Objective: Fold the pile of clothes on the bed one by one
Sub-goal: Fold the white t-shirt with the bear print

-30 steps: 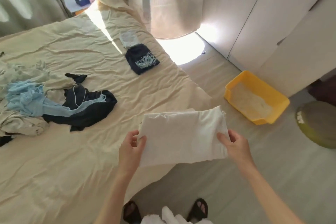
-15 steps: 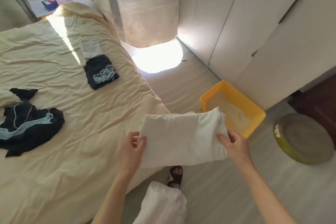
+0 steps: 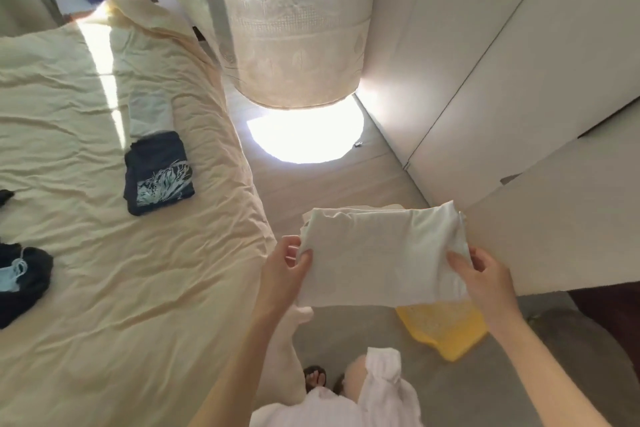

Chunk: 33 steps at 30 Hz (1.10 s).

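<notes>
Left hand (image 3: 285, 262) pinching the left edge of a folded white garment (image 3: 377, 256), right hand (image 3: 485, 279) pinching its right edge, cloth stretched between the hands above the floor, bed (image 3: 104, 253) left of the hands, dark folded garment (image 3: 157, 172) beyond the left hand

no readable text, labels, brands or numbers on anything in view

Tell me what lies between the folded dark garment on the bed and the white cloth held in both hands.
In the head view, wrinkled cream bedsheet and a strip of floor separate the dark folded garment from the white cloth.
</notes>
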{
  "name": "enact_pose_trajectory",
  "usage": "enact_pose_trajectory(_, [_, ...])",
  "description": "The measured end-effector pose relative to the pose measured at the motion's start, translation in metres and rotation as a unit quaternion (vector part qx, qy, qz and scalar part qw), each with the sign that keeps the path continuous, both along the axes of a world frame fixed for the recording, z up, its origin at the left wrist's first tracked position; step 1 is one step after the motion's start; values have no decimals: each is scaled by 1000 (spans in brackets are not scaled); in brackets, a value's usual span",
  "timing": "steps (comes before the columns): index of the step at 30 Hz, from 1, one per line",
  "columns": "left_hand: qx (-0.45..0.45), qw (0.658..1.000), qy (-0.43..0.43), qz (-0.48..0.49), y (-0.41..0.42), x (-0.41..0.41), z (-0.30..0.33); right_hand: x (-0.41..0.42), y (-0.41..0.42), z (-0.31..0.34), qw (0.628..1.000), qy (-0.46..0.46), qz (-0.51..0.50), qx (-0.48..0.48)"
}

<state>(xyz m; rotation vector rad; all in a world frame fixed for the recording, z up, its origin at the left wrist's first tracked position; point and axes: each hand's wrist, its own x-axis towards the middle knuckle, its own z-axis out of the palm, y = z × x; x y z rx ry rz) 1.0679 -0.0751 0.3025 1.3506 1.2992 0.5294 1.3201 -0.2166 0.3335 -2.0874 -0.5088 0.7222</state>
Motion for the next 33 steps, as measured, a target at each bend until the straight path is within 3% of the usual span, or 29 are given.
enact_pose_trajectory(6, [-51,987,51,143,56,-1,-21,40,159,-33,983,49,176,-27])
enact_pose_trajectory(11, [-97,942,71,314,90,21,-33,49,307,-44,923,8,382,-37])
enact_pose_trajectory(17, [-116,892,42,435,155,42,-23,31,455,-27,866,-6,498,-43])
enact_pose_trajectory(24, [-145,803,-28,577,224,26,-45,-44,586,-44,807,26,588,-56])
enact_pose_trajectory(30, [-169,706,-85,682,293,-23,-89,-135,686,-90,745,34,661,-87])
enact_pose_trajectory(33, [-174,656,-73,731,319,-49,-97,-182,723,-107,706,39,698,-113])
